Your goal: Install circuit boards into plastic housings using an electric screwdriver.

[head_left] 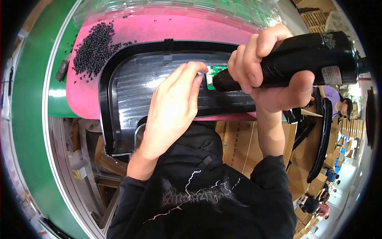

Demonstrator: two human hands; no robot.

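As we scan from the left of the frame, we see a green conveyor belt (pixel 28 119) curving down the edge, then a heap of small black screws (pixel 93 47) at the upper left on a pink foam pad (pixel 85 93). Toward the centre, a black plastic housing (pixel 131 87) lies on that pad. Our left hand (pixel 171 111) rests on it, fingers narrowed, pinching at a small green circuit board (pixel 214 73) just above centre. To the right, our right hand (pixel 258 67) is wrapped around a black electric screwdriver (pixel 310 59), its tip at the board.

We judge the fingertips sit very near the driver tip, so a slip could nick them. If the board shifts under the pinch, the screw may go in crooked or mar the board. Loose screws near the pad's edge could roll off.
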